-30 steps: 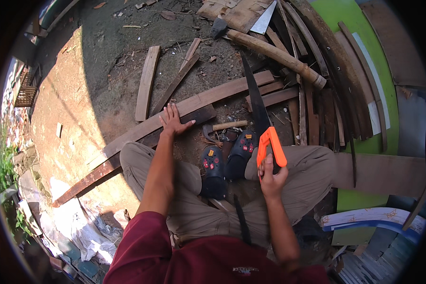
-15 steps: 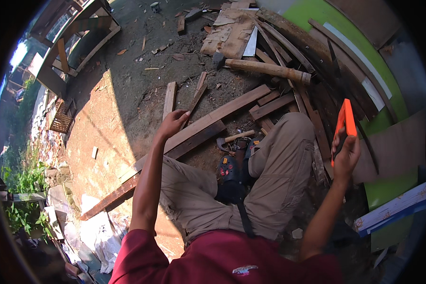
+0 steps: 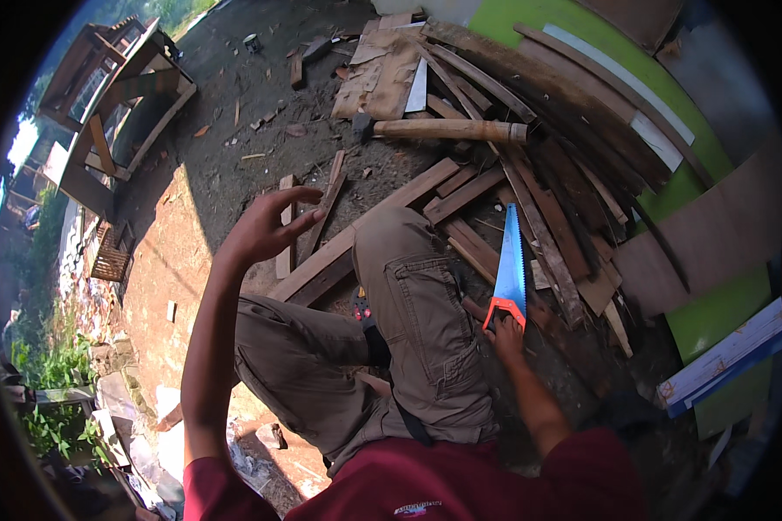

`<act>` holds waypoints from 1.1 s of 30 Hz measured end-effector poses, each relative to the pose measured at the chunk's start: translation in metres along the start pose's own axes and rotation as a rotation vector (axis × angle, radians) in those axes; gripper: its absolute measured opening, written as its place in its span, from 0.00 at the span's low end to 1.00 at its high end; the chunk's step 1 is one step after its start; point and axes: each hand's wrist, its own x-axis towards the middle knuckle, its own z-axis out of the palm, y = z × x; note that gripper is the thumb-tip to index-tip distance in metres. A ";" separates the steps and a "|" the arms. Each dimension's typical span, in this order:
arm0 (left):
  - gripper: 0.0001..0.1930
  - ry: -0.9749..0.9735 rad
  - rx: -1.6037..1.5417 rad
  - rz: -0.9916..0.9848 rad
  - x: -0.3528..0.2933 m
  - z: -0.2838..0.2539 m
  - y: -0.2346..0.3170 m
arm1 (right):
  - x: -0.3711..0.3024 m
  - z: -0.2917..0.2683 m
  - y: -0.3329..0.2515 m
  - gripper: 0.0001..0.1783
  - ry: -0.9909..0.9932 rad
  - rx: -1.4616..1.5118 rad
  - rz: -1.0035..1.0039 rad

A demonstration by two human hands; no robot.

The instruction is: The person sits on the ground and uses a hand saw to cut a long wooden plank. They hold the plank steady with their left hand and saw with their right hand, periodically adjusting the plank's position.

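My right hand [image 3: 506, 337] is closed around the orange handle of a hand saw [image 3: 512, 269], low beside my right knee. The saw's bluish, toothed blade points away from me, over the scrap wood. My left hand [image 3: 274, 221] is raised with its fingers apart and holds nothing. It hangs nearest to two short wood pieces [image 3: 285, 252] on the ground. A long wooden beam [image 3: 378, 213] runs diagonally past my legs, and my bent knee covers part of it.
A heap of old boards [image 3: 573, 200] lies at the right, against green panels [image 3: 556, 26]. A thick round pole [image 3: 452, 130] rests across its near left side. Far left stands a wooden frame [image 3: 104, 139], with a slatted crate [image 3: 111, 252] nearer me.
My right hand has brought the saw down and leftward, and its blade now shows fully. My left hand has moved left, away from the beam, with fingers spreading. My right knee has shifted left.
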 end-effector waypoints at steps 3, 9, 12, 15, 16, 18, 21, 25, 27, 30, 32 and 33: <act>0.23 -0.066 0.016 -0.040 0.021 -0.004 -0.037 | 0.046 0.009 -0.010 0.25 -0.126 0.012 0.066; 0.26 -0.281 -0.079 -0.259 0.071 0.049 -0.163 | 0.230 -0.049 -0.052 0.24 0.000 0.327 0.008; 0.28 -0.372 -0.040 -0.301 0.095 0.118 -0.227 | 0.327 -0.043 -0.061 0.38 0.109 0.298 0.025; 0.30 -0.317 -0.013 -0.212 0.106 0.193 -0.285 | 0.407 -0.031 -0.059 0.61 0.072 0.162 0.128; 0.31 -0.293 -0.011 -0.187 0.103 0.222 -0.304 | 0.430 -0.027 -0.060 0.67 0.043 0.069 0.173; 0.31 -0.235 -0.045 -0.265 0.094 0.276 -0.324 | 0.460 -0.015 -0.042 0.79 -0.119 -0.006 0.240; 0.33 -0.186 -0.057 -0.503 0.079 0.329 -0.322 | 0.471 0.006 -0.049 0.85 -0.305 -0.113 0.283; 0.35 -0.159 -0.003 -0.660 0.096 0.330 -0.315 | 0.475 0.013 -0.043 0.83 -0.215 -0.008 0.297; 0.37 -0.187 -0.057 -0.677 0.103 0.324 -0.326 | 0.474 0.012 -0.043 0.77 -0.183 0.013 0.320; 0.39 -0.243 0.010 -0.643 0.102 0.332 -0.347 | 0.479 0.000 -0.059 0.70 -0.141 -0.043 0.353; 0.40 -0.307 0.031 -0.620 0.110 0.330 -0.347 | 0.477 0.003 -0.044 0.67 -0.035 0.010 0.370; 0.39 -0.264 0.047 -0.625 0.108 0.329 -0.345 | 0.478 -0.004 -0.043 0.62 -0.031 0.104 0.377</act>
